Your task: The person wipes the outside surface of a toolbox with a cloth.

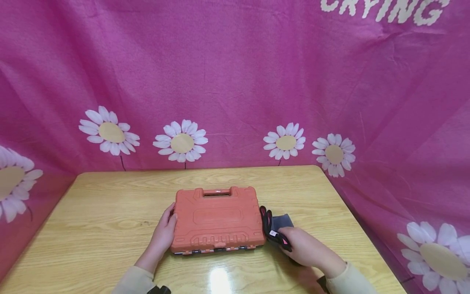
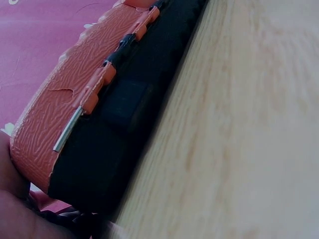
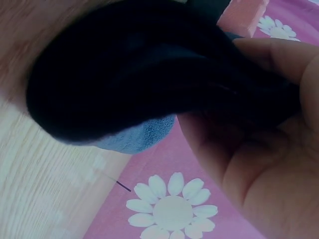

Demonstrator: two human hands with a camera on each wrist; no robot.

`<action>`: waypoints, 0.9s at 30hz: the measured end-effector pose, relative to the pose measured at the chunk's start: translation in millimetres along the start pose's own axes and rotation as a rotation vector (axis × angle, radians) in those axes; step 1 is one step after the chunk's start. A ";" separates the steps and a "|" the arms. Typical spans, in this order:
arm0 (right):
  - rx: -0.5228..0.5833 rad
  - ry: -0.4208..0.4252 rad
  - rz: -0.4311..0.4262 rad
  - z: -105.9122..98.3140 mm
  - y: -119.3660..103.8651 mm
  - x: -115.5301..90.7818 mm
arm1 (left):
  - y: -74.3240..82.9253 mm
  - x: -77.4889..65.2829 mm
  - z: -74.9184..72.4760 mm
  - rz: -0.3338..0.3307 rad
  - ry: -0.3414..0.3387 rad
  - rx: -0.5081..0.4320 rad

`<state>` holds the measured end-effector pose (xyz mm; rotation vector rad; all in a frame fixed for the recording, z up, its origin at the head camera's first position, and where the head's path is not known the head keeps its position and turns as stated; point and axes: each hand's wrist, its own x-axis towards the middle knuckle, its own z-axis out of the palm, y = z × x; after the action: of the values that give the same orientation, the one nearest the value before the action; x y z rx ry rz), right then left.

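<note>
An orange plastic case point(image 1: 220, 216) with a black lower half lies on the wooden table, its carrying handle facing away. My left hand point(image 1: 164, 230) rests against the case's left side, thumb near the lid's edge; the left wrist view shows this hand point(image 2: 17, 199) at the case's corner. Just right of the case, my right hand point(image 1: 302, 247) grips a black looped strap point(image 1: 267, 224) with pink parts and a white tag. Behind the strap is a blue-grey terry cloth point(image 1: 282, 221); whether the fingers hold it too is hidden.
The case's front edge carries latches and metal pins point(image 2: 68, 129). The wooden tabletop point(image 1: 121, 208) extends around the case. Pink fabric point(image 1: 235, 81) printed with white daisies hangs along the table's back and sides.
</note>
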<state>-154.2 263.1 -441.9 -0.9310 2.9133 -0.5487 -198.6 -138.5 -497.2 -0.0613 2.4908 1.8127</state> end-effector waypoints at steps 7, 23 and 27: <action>0.013 -0.003 -0.015 -0.1 -2.5 -4.6 | 0.6 -0.6 -0.2 -0.016 -0.002 -0.001; 0.165 -0.004 0.135 -0.7 -4.2 -13.6 | -1.3 -0.7 -0.6 -0.018 -0.004 0.010; 0.166 0.024 0.177 -1.3 -8.0 -14.0 | -1.0 -1.0 -0.6 -0.013 -0.006 0.015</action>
<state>-138.5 265.4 -439.0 -0.6445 2.8768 -0.7786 -197.6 -139.4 -497.9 -0.0713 2.4931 1.7864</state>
